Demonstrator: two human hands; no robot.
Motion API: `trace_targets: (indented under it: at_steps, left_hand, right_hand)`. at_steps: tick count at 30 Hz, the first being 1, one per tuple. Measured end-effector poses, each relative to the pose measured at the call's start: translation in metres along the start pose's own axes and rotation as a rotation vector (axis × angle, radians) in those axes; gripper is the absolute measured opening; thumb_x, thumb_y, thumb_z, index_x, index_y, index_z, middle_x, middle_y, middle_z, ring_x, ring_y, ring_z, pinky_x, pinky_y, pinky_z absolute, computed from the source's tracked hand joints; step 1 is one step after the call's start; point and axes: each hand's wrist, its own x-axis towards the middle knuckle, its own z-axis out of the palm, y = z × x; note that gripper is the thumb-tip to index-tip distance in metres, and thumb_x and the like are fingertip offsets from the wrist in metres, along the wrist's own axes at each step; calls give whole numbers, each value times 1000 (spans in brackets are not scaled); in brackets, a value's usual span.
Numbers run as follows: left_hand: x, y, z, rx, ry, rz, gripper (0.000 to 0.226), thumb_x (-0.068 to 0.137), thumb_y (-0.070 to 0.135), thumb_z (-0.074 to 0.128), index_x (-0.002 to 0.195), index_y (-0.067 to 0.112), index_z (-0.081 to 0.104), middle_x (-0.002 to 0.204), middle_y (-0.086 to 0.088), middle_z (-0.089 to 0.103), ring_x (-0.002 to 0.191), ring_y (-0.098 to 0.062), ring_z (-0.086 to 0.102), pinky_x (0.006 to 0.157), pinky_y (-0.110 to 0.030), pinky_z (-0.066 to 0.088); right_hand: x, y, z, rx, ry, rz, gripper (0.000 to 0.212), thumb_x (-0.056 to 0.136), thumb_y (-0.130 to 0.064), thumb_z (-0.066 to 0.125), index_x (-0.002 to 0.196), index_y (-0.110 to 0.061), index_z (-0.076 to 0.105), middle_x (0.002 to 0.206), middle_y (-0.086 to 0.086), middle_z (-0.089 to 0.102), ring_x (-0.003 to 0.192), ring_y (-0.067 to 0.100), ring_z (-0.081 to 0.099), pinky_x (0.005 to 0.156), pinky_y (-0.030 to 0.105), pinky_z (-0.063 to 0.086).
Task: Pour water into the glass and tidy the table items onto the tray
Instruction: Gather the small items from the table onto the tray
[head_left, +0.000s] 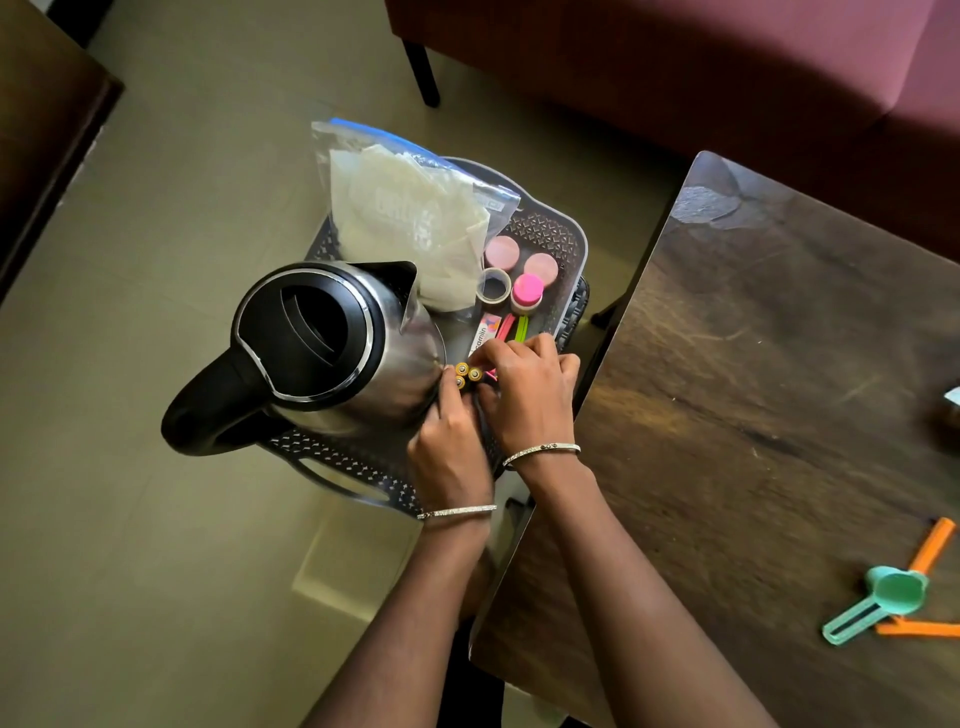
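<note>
Batteries (467, 375): on the tray (563, 234), just beside the kettle (332, 338).
Left hand (449, 447): fingers curled around the batteries.
Right hand (527, 397): fingertips pinch the same batteries.
Tray: beside the counter (753, 389).

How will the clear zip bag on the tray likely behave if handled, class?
The zip bag looks thin and crinkled, so probably floppy. Its pale folded contents seem light. It overhangs the tray, so pushing might slide it off.
</note>
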Motion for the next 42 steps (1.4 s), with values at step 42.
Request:
trace_targets:
  at_steps: [42]
  left_hand:
    - [-232, 168, -21, -216, 3, 372, 18, 81, 0, 66, 94, 12, 72, 89, -1, 71, 81, -21, 68, 70, -34, 53]
  right_hand:
    - [-235, 197, -164, 650, 443, 308, 4, 89, -18, 71, 92, -18, 74, 82, -7, 71, 79, 13, 61, 73, 35, 52]
